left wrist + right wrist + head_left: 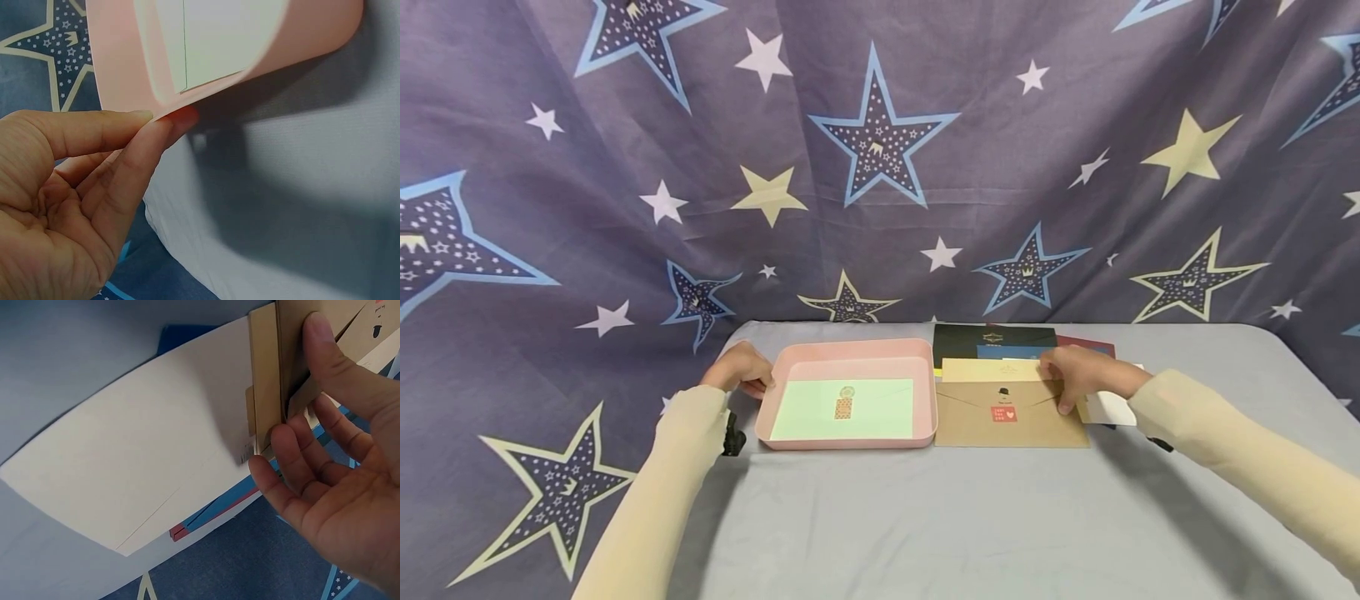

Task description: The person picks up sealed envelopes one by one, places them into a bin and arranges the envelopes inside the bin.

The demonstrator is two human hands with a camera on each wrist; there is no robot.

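Observation:
My left hand [740, 367] pinches the left wall of a pink tray [857, 354], thumb on one side and fingers on the other in the left wrist view. Inside the tray lies a pale green envelope [805, 412] with a patterned sticker. At the tray's right side is a brown kraft envelope [966, 421] bearing a red heart label. My right hand [1081, 375] pinches its right edge, the thumb on its face and fingers behind, as the right wrist view shows. A cream envelope [970, 369] lies partly hidden beneath it.
Behind are a black envelope [955, 343], a blue envelope [1000, 352] and a red envelope [1101, 346], overlapping. A white envelope [150, 437] extends past the brown one's right edge. A star-patterned curtain [880, 242] hangs behind the grey-covered table [880, 517].

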